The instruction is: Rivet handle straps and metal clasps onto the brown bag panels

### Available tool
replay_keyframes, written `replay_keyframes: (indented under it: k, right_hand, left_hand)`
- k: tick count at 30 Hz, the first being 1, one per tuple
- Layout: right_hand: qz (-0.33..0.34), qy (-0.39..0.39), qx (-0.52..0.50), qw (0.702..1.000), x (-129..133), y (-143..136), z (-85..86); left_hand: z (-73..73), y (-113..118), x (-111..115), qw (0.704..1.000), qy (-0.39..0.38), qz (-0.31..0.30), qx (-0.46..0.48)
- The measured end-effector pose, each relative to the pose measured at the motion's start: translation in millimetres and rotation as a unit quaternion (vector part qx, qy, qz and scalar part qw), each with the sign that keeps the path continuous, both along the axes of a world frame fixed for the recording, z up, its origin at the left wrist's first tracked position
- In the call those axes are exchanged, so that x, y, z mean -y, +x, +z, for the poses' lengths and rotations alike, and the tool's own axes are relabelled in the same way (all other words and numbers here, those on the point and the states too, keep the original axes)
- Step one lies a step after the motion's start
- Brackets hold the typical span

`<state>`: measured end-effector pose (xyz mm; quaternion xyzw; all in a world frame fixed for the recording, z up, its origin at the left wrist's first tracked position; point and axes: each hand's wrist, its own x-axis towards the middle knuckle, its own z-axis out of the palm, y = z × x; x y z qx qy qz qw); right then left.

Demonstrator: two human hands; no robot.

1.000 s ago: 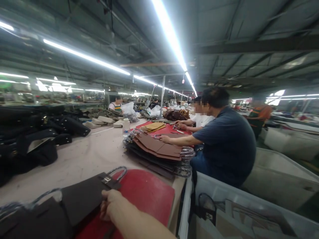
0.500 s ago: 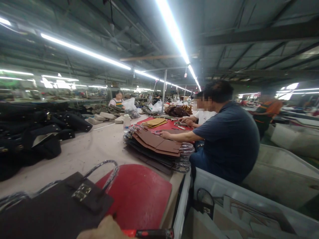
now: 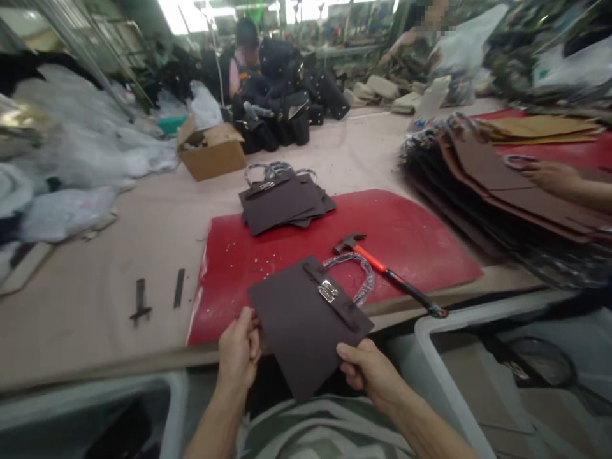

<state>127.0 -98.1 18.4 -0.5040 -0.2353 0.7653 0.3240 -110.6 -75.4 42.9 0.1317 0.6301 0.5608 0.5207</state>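
Note:
Between my hands is a dark brown bag panel (image 3: pixel 296 325) with a metal clasp and a plastic-wrapped handle, tilted over the table's front edge. My left hand (image 3: pixel 240 347) pinches its left edge with curled fingers. At its lower right corner, my right hand (image 3: pixel 366 368) grips with the thumb on top. Just beyond the panel lies a claw hammer (image 3: pixel 382 268) with a red and black handle, on a red mat (image 3: pixel 382 220). Similar panels with wrapped handles form a small pile (image 3: pixel 282 201) at the mat's back left.
Two dark strips (image 3: pixel 178 288) lie left of the mat. A cardboard box (image 3: pixel 213 156) and black bags (image 3: pixel 291 118) stand behind. At right, a co-worker's hand (image 3: pixel 557 178) is on a tall stack of brown panels (image 3: pixel 507 166). White bins (image 3: pixel 430 331) flank me below the table.
My view has swung left and down, bringing both hands into sight. The brown panel is now held in them, and the hammer lies on the mat.

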Motion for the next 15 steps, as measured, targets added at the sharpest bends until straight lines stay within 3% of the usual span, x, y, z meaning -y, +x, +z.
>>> replay_keyframes:
  k: [7,12,15]
  right_hand:
    - [0.033,0.021,0.078,0.996,19.5,-0.9,-10.5]
    - [-0.003,0.068,0.162,0.984,10.0,17.4,-13.5]
    - [0.009,0.126,0.269,0.955,-3.8,32.1,-8.2]
  left_hand:
    - [-29.8,6.5,42.6,0.998,-0.043,-0.034,-0.019]
    - [-45.4,13.5,73.4,0.997,-0.071,-0.039,0.012]
    - [-48.7,27.6,93.7,0.992,-0.09,-0.082,0.037]
